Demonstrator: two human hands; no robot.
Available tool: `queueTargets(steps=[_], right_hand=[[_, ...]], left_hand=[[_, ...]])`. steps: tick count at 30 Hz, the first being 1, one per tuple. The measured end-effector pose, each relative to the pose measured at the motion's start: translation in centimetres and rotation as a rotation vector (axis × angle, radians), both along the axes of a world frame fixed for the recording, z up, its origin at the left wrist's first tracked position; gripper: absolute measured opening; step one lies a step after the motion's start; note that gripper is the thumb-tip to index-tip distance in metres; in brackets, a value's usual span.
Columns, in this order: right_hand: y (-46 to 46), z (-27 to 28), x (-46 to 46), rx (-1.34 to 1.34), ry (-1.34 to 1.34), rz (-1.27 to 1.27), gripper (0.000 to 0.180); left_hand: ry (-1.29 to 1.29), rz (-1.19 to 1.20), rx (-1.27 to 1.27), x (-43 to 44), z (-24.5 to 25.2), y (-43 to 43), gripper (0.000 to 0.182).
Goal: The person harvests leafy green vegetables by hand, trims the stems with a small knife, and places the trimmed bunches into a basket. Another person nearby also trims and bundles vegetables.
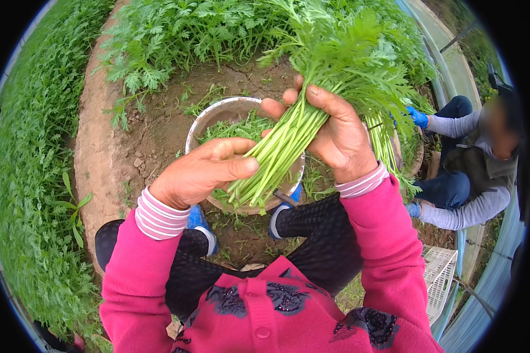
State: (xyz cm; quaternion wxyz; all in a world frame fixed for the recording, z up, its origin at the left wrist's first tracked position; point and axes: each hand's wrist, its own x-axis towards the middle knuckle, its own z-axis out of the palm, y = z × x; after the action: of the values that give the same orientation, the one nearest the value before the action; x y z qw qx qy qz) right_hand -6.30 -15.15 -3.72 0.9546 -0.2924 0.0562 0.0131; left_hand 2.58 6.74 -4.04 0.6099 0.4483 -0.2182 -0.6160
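Observation:
A bunch of leafy greens with long pale stems (287, 137) lies tilted across both hands, leaves up and to the right, cut ends down and to the left. My right hand (335, 128) grips it just below the leaves, the thumb over the stems. Near the lower ends, my left hand (207, 170) has its fingers behind the stems and its thumb beside them; how firmly it holds them I cannot tell. Beneath the bunch stands a round, white-rimmed tub (194, 132) with loose greens in it. Near its lower rim is a tool handle (286, 197), its other end partly hidden.
Dense green plants (194, 31) grow ahead, with another bed (31, 176) left of a bare soil ridge (95, 132). At right a co-worker (481, 167) in blue gloves crouches beside more cut greens (382, 141). A white plastic crate (439, 273) stands at lower right.

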Motion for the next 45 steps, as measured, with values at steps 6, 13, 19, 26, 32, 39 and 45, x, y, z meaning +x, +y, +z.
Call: queueTargets(steps=[6, 13, 19, 26, 32, 39, 45], right_hand=[[-2.2, 0.2, -0.7, -0.087, 0.035, -0.183, 0.021], [-1.6, -0.3, -0.1, -0.181, 0.155, -0.382, 0.022], [-0.2, -0.6, 0.8, -0.150, 0.257, -0.461, 0.020], [1.0, -0.8, 1.0, -0.101, 0.262, -0.481, 0.016], [0.3, -0.4, 0.8, -0.077, 0.250, -0.507, 0.014], [-1.9, 0.1, 0.3, -0.073, 0.197, -0.682, 0.013], [-0.7, -0.6, 0.4, -0.147, 0.203, -0.560, 0.016]], left_hand=[[-0.544, 0.526, -0.113, -0.6, -0.6, 0.5, 0.050], [-1.629, 0.503, -0.153, -3.3, 0.3, -0.2, 0.043], [-1.705, 0.473, -0.066, -5.0, -0.8, -1.4, 0.046], [-1.810, 0.567, -0.013, -4.7, -2.4, -2.1, 0.030], [-1.661, 0.394, 0.028, -3.7, -2.6, -0.5, 0.015], [-1.663, 0.297, 0.208, -2.8, -1.3, 0.4, 0.022], [-1.861, 0.542, -0.057, -3.4, -2.3, -3.6, 0.028]])
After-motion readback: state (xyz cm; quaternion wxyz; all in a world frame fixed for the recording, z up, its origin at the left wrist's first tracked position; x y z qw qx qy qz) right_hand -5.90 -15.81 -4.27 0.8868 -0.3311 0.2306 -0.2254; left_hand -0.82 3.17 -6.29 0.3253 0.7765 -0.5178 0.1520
